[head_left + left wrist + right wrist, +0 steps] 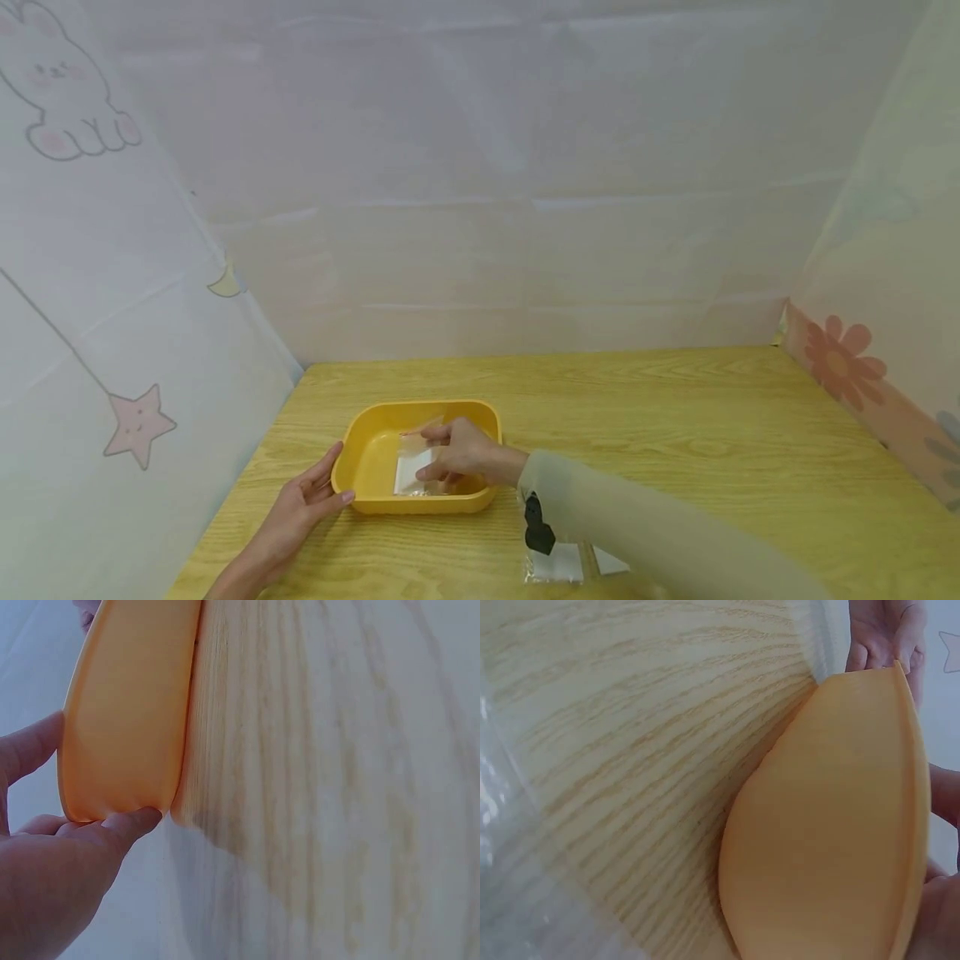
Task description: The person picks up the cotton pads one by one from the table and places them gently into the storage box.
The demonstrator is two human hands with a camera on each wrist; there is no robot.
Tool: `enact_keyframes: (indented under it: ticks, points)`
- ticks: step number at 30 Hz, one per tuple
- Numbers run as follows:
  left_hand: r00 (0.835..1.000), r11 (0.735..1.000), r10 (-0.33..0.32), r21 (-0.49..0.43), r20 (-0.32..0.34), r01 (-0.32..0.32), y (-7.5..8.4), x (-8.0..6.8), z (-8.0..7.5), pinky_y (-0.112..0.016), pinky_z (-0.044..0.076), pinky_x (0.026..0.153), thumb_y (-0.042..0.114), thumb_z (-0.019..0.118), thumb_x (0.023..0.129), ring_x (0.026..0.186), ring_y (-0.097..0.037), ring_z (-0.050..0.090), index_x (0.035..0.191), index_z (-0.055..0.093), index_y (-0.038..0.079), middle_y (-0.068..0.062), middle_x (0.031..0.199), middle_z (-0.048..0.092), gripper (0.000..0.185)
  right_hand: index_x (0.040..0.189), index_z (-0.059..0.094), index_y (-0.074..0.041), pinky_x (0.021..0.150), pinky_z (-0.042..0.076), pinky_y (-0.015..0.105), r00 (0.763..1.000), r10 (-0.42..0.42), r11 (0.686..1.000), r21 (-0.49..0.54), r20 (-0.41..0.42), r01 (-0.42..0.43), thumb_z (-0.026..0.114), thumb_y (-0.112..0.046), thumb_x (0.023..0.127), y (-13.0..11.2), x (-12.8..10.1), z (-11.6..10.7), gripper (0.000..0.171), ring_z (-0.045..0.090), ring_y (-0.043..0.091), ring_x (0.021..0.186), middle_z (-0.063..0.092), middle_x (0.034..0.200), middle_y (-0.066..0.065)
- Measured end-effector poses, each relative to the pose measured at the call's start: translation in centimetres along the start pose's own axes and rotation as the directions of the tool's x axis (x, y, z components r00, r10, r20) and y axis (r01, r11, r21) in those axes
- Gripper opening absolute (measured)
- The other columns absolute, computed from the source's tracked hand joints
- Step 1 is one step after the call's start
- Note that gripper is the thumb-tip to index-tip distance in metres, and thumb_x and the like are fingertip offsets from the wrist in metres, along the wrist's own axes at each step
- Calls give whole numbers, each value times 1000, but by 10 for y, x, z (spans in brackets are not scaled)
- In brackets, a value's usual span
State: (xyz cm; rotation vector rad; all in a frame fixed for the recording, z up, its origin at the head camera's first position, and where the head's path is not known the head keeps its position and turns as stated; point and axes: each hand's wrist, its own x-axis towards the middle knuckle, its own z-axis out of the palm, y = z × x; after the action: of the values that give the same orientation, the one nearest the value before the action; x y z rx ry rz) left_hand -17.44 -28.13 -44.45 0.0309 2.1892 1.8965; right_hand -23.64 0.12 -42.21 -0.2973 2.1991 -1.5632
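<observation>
On the wooden table sits a yellow plastic basin [367, 471]. My left hand [296, 504] holds its left end, with the thumb along the front corner and the fingers at the side. In the left wrist view that hand [67, 855] grips the basin's end wall [127, 712]. Inside the basin, my right hand [465, 450] pinches a clear plastic packet [411, 471] with a white piece in it. The fingertips partly cover the packet. From the right wrist, the basin's outer wall [825, 817] hides most of the right hand.
More clear packets with white pieces [557, 562] lie near the table's front edge, partly under the right sleeve [637, 517]. Pale sheets [525, 208] with printed figures stand around the wooden table [675, 433] at the back and sides.
</observation>
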Motion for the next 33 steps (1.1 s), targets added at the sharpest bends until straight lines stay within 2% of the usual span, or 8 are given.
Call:
enact_keyframes:
  ticks: [3,8,12,19,23,26,30,33]
  points:
    - [1000,1000,1,2,0,-1,0,0,0,-25,45,109,10,70,102,155,-29,21,169,15,7,-13,174,10,87,146,62,1,56,60,32,1000,14,998,-64,19,-13,91,-6,84,-4,-2,-3,69,61,17,52,71,125,19]
    - [1000,1000,2,3,5,-2,0,-1,0,-24,44,108,11,70,103,155,-28,20,169,14,7,-13,174,9,88,147,58,4,54,58,33,998,24,990,-138,57,-16,88,-7,86,-11,-9,-9,69,63,23,55,70,81,15]
    - [1000,1000,9,1,6,-9,0,-1,0,-20,44,107,10,70,102,156,-29,18,169,13,5,-13,174,8,88,147,57,7,61,62,40,997,-1,983,-182,83,16,86,-6,87,-16,-17,-19,68,69,30,66,72,88,21]
    - [1000,1000,27,-5,5,-27,-2,-1,1,-18,44,105,9,71,102,155,-29,20,169,14,5,-14,174,10,89,138,68,2,70,62,40,984,-130,961,-229,125,156,82,-12,93,-32,-37,-62,49,72,26,78,68,134,20]
    - [999,999,34,-6,11,-34,-2,-1,1,-19,44,105,10,71,102,155,-29,19,169,13,5,-14,174,9,88,138,69,0,66,60,33,965,-230,929,-268,123,255,79,-15,97,-31,-55,-96,45,71,18,76,72,127,16]
    - [999,999,33,-2,11,-33,-2,-1,1,-19,45,105,10,70,103,155,-29,20,169,13,6,-14,174,8,88,138,68,2,63,60,31,946,-304,877,-356,110,323,78,-16,98,-24,-74,-122,45,70,15,73,74,123,16]
    - [1000,1000,26,3,8,-26,-1,-1,1,-20,46,105,10,70,103,154,-27,21,169,13,7,-13,174,8,88,136,70,2,56,54,27,929,-358,811,-461,96,360,80,-19,96,-3,-102,-149,46,65,10,69,75,120,12]
    - [1000,1000,25,2,11,-25,-2,-1,0,-21,45,106,10,70,103,154,-27,21,169,13,6,-13,174,8,88,134,72,2,51,44,24,925,-367,800,-476,93,365,84,-21,93,22,-122,-162,48,57,7,63,76,119,12]
